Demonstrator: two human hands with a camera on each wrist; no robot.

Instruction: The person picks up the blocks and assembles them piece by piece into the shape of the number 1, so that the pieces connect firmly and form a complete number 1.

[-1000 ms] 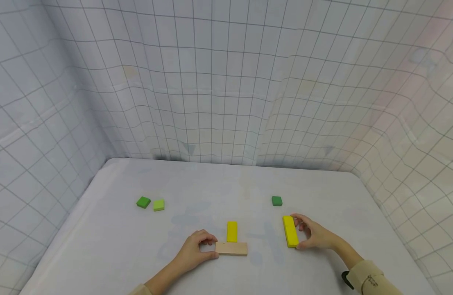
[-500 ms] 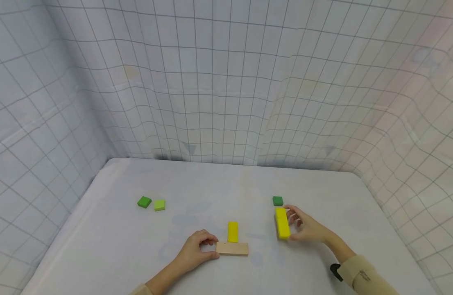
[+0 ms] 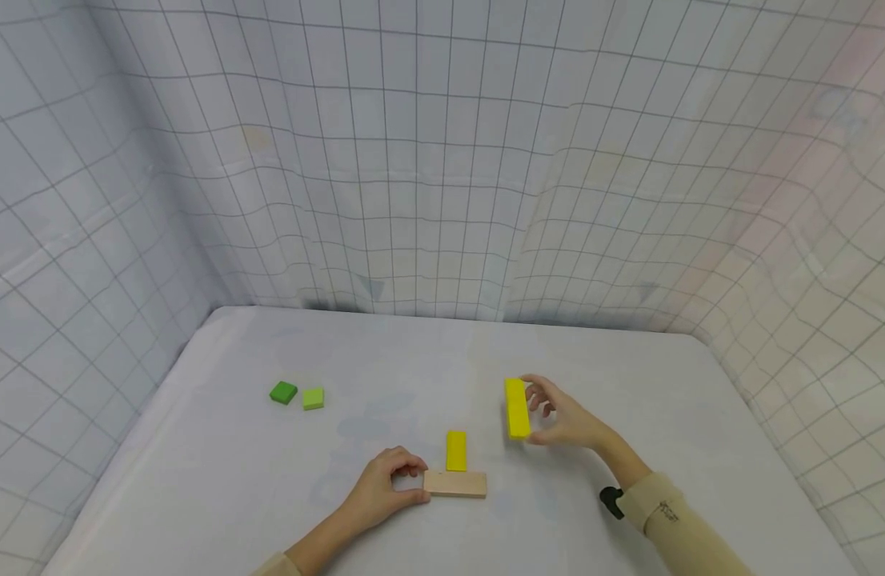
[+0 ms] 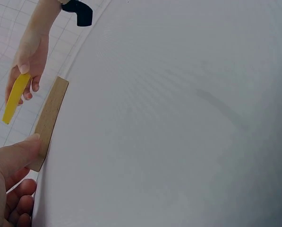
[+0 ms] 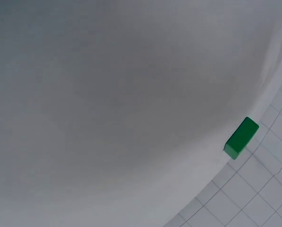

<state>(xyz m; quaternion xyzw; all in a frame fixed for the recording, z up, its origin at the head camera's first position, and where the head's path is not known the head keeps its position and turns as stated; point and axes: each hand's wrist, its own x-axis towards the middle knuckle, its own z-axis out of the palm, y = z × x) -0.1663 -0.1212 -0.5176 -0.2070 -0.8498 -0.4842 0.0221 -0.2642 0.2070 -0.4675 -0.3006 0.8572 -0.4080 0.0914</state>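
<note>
My left hand pinches the left end of a plain wooden block, which lies crosswise on the white cloth. Behind it stands out a flat yellow block, its near end against the wooden one. With thumb and fingertips my right hand grips a longer yellow block by its two ends, held above the table. In the left wrist view the left thumb presses on the wooden block, and the raised yellow block shows beyond. Only a sliver of the right hand enters the right wrist view.
At the left lie a green block and a lime green block. A dark green block shows in the right wrist view, hidden behind the right hand in the head view. Gridded white curtains surround the table.
My right hand has lifted the longer yellow block and carried it left and away from me, now covering the dark green block. My left hand and the wooden block have stayed in place.
</note>
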